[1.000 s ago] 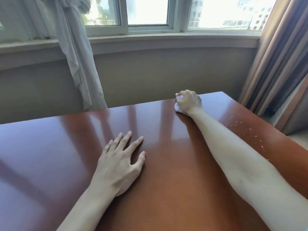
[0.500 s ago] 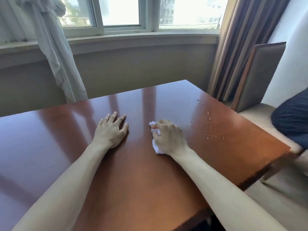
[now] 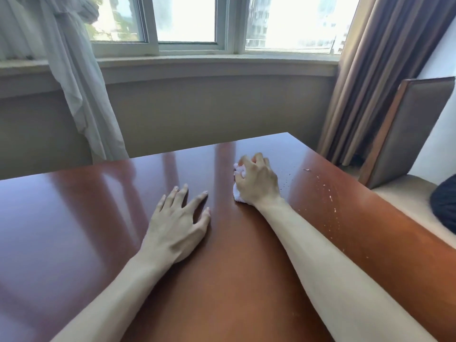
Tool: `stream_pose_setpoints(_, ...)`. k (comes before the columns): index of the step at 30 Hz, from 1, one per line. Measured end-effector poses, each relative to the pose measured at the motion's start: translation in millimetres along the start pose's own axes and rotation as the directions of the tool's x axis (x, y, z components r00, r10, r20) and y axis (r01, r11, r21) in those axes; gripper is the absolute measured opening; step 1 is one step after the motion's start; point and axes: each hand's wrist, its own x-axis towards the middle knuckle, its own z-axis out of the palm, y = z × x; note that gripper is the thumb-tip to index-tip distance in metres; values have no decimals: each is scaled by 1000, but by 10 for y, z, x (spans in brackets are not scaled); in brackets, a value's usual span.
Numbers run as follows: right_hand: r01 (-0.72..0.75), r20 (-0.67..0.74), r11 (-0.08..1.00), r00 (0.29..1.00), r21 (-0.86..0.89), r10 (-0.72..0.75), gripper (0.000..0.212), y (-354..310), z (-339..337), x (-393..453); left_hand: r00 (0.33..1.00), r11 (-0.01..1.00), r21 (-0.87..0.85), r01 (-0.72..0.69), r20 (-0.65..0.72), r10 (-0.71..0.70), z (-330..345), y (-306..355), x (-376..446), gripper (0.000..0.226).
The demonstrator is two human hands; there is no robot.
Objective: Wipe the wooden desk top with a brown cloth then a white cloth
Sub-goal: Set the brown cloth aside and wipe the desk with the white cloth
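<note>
The glossy reddish-brown wooden desk top [image 3: 74,230] fills the lower part of the head view. My right hand [image 3: 257,180] presses a crumpled white cloth [image 3: 238,193] flat against the desk, a little short of the far edge; only small bits of cloth show under the palm and between the fingers. My left hand [image 3: 177,225] lies flat on the wood with its fingers spread, just left of and nearer than the right hand, holding nothing. No brown cloth is in view.
Pale crumbs or droplets [image 3: 328,193] speckle the desk's right side. Behind the desk are a wall, a window sill and a white curtain [image 3: 81,95]. Brown drapes [image 3: 375,70], a leaning padded panel [image 3: 407,129] and a dark cushion [image 3: 444,206] stand at the right.
My right hand pulled the white cloth back from the far edge toward me, then slid it away again to the far right. The left hand stayed flat. The view shifted.
</note>
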Motion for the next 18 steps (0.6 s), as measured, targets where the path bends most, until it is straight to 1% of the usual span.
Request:
stream_pose_setpoints(2,-20,-7,1000,1000,-20,20,24,128,192,488,1000,1000,4,-5,-15,5,24,17,14,57)
stream_pose_setpoints(4,-39,23,999,999,-27,39,25,231,364,961,1000,1000,6,10,-21,-9,36,-13,25,63)
stream_pose_setpoints(6,-107,65,994,992,-31,109,28,336,476,1377,999,1000,8,24,-27,-24,46,-22,21,64)
stream_pose_setpoints(8,-174,65,984,982,-44,176,30,437,542,1650,999,1000,13,27,-35,-27,51,2,32,64)
stream_pose_setpoints(9,-184,67,981,980,-53,188,31,441,564,1723,999,999,10,38,-39,-38,50,8,44,64)
stream_pose_setpoints(13,-167,117,985,978,-37,170,35,391,519,1613,999,999,10,41,-21,-40,47,3,69,66)
stream_pose_setpoints(16,-142,136,990,980,-8,142,38,317,371,1250,999,999,11,42,-4,-42,23,5,76,58)
stream_pose_setpoints(18,-104,162,994,982,13,101,40,216,235,860,999,999,11,33,10,-33,28,13,89,56)
